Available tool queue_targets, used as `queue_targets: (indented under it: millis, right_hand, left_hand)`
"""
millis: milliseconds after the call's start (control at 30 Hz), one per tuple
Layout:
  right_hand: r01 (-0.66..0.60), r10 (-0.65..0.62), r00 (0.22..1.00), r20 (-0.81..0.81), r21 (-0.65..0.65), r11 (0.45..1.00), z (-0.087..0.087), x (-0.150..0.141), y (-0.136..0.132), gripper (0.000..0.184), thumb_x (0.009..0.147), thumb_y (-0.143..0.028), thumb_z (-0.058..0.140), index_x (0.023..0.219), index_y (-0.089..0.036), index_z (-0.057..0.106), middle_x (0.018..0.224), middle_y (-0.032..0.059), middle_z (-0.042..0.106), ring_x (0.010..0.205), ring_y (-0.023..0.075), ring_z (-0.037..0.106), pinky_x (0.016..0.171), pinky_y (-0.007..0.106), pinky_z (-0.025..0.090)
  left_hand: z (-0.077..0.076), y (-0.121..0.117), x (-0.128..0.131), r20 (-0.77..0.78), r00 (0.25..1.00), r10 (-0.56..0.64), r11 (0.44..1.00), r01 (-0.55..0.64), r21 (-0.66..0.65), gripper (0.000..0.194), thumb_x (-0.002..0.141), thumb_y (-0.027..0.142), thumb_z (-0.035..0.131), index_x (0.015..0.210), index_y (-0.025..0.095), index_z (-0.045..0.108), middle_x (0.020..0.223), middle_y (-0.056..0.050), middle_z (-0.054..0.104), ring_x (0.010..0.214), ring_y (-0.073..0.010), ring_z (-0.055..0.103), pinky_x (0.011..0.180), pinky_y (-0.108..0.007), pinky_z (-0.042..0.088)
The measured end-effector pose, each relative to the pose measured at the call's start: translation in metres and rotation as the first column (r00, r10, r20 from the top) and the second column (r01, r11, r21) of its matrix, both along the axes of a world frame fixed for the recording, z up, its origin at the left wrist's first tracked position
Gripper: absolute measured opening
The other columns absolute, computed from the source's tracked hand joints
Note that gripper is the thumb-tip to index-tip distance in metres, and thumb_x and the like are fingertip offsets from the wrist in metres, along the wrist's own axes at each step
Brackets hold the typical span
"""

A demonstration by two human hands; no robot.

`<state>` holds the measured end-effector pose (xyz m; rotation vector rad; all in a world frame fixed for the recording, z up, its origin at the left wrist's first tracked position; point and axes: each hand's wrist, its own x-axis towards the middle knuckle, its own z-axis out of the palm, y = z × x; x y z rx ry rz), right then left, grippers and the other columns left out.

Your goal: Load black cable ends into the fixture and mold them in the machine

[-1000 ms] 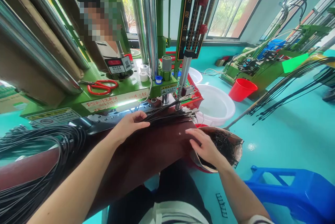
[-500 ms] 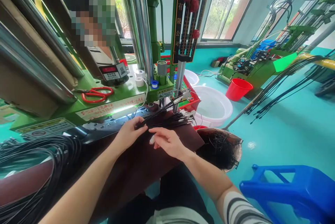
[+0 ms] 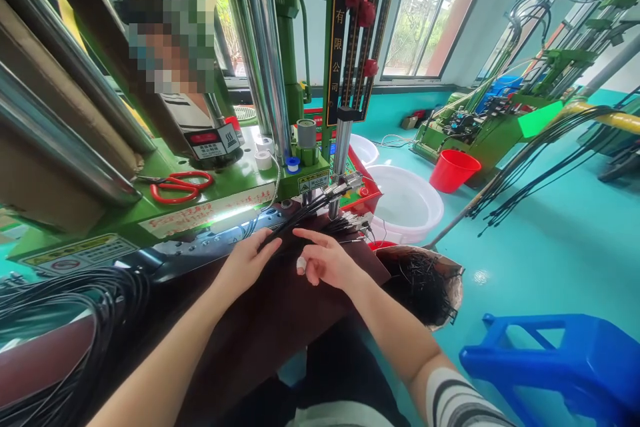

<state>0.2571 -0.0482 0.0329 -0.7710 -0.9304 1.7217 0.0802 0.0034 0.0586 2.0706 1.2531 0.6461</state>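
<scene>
My left hand is closed round a bundle of thin black cables, their metal-tipped ends pointing away to the right. Just right of it, my right hand is open, its index finger stretched out towards the bundle. Nothing shows in that hand, and one finger wears a white wrap. Beyond the right hand, more cable ends lie in a pile on the dark red tabletop. My left fingertips are partly hidden behind the hand and cables.
A green press stands along the table's far side, with red-handled scissors on its base. Coiled black cables lie at left. On the right are a bin of black scraps, a white tub and a blue stool.
The held bundle now stands more apart from the pile on the table. My right hand has drawn slightly right, and its fingers are spread wider.
</scene>
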Motion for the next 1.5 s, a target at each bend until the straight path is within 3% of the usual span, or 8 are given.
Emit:
queue_targets:
  millis: [233, 400, 500, 633, 800, 1100, 1300, 1500]
  right_hand:
    - [0.378, -0.381, 0.924, -0.025, 0.208, 0.902, 0.028, 0.015, 0.02, 0.022, 0.073, -0.034, 0.063, 0.087, -0.018, 0.067, 0.063, -0.0036, 0.05, 0.055, 0.006, 0.046, 0.053, 0.02, 0.039]
    - [-0.038, -0.023, 0.978, 0.207, 0.287, 0.957, 0.021, 0.012, 0.005, 0.028, 0.079, -0.04, 0.056, 0.077, -0.015, 0.068, 0.072, 0.0025, 0.06, 0.071, 0.0128, 0.056, 0.071, 0.028, 0.044]
    - [-0.324, 0.23, 0.922, 0.313, 0.291, 0.9, 0.011, 0.0, -0.018, 0.028, 0.08, -0.041, 0.055, 0.083, -0.016, 0.069, 0.089, 0.0053, 0.063, 0.087, 0.0166, 0.057, 0.082, 0.032, 0.043]
    - [-0.391, 0.307, 0.884, 0.354, 0.197, 0.899, 0.006, -0.011, -0.038, 0.027, 0.078, -0.04, 0.058, 0.093, -0.021, 0.069, 0.112, 0.0049, 0.057, 0.093, 0.0169, 0.056, 0.08, 0.031, 0.046]
    - [-0.078, 0.076, 0.997, 0.016, 0.117, 0.99, 0.023, 0.0, -0.026, 0.031, 0.074, -0.035, 0.063, 0.101, -0.019, 0.064, 0.086, 0.0034, 0.065, 0.087, 0.0166, 0.06, 0.084, 0.035, 0.043]
    - [0.133, -0.146, 0.975, 0.168, 0.087, 0.987, 0.018, 0.017, -0.008, 0.027, 0.076, -0.036, 0.06, 0.063, -0.013, 0.06, 0.059, 0.0007, 0.06, 0.054, 0.0108, 0.056, 0.056, 0.025, 0.043]
    - [0.26, -0.317, 0.869, 0.38, 0.195, 0.946, -0.004, 0.043, -0.007, 0.03, 0.079, -0.04, 0.057, 0.062, -0.015, 0.061, 0.057, 0.0, 0.059, 0.052, 0.0102, 0.054, 0.05, 0.023, 0.04]
    - [0.011, -0.276, 0.82, 0.501, 0.469, 0.883, 0.013, 0.041, -0.025, 0.03, 0.085, -0.038, 0.049, 0.107, -0.024, 0.064, 0.133, 0.0037, 0.044, 0.12, 0.019, 0.041, 0.096, 0.031, 0.037]
  left_hand:
    - [-0.007, -0.029, 0.012, -0.297, 0.934, -0.199, 0.971, 0.23, 0.072, 0.036, 0.088, 0.039, 0.025, 0.071, 0.019, 0.05, 0.056, 0.0, 0.053, 0.053, -0.0149, 0.047, 0.065, -0.032, 0.035]
    - [-0.013, -0.078, 0.001, -0.367, 0.843, -0.393, 0.902, 0.431, 0.025, 0.031, 0.085, 0.031, 0.034, 0.065, 0.017, 0.054, 0.063, -0.005, 0.058, 0.06, -0.0162, 0.049, 0.071, -0.036, 0.034]
    - [-0.02, -0.102, 0.001, -0.019, 0.884, -0.466, 0.861, 0.449, -0.237, 0.019, 0.075, 0.035, 0.051, 0.071, 0.018, 0.057, 0.074, -0.005, 0.061, 0.072, -0.0184, 0.053, 0.073, -0.034, 0.038]
    - [-0.031, -0.113, 0.025, 0.637, 0.77, 0.039, 0.739, 0.407, -0.537, 0.024, 0.072, 0.04, 0.057, 0.073, 0.016, 0.052, 0.064, -0.003, 0.056, 0.062, -0.0132, 0.052, 0.058, -0.026, 0.041]
    - [-0.035, -0.11, 0.051, 0.721, 0.638, 0.272, 0.641, 0.438, -0.63, 0.029, 0.076, 0.043, 0.055, 0.069, 0.019, 0.039, 0.039, 0.011, 0.031, 0.033, -0.0028, 0.02, 0.036, -0.018, 0.017]
    - [-0.023, -0.118, 0.047, 0.625, 0.706, 0.333, 0.8, 0.139, -0.583, 0.035, 0.079, 0.044, 0.05, 0.103, 0.018, 0.048, 0.048, 0.006, 0.05, 0.035, -0.006, 0.039, 0.036, -0.018, 0.03]
    - [-0.009, -0.105, 0.025, 0.704, 0.621, 0.345, 0.919, -0.072, -0.387, 0.031, 0.081, 0.042, 0.047, 0.079, 0.015, 0.061, 0.099, -0.009, 0.064, 0.096, -0.0204, 0.057, 0.085, -0.033, 0.047]
    - [-0.004, -0.088, 0.049, 0.659, 0.719, 0.223, 0.817, 0.232, -0.529, 0.028, 0.076, 0.039, 0.056, 0.081, 0.012, 0.06, 0.076, -0.006, 0.065, 0.073, -0.0158, 0.061, 0.069, -0.027, 0.048]
